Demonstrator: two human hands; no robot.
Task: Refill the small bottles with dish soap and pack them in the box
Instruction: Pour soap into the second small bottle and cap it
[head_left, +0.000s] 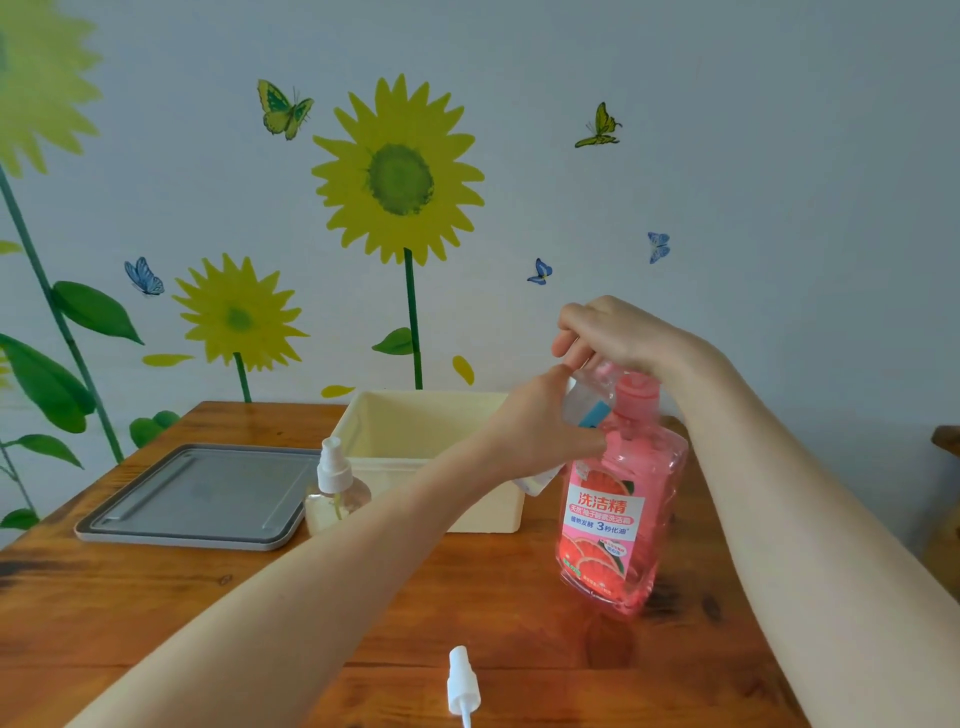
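A cream plastic box (415, 423) stands behind the hands on the glossy wooden table (493, 597), a grey lid (197, 493) and a capped spray bottle (337, 491) left of it, a loose white sprayer (460, 680) in front. The left hand (535, 421) grips a small clear bottle (589, 402), tilted against the pump of the pink dish-soap bottle (618, 519), which the right hand (608, 332) clasps from above.

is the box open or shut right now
Open. The box shows its bare inside, and the grey lid lies flat on the table to its left.
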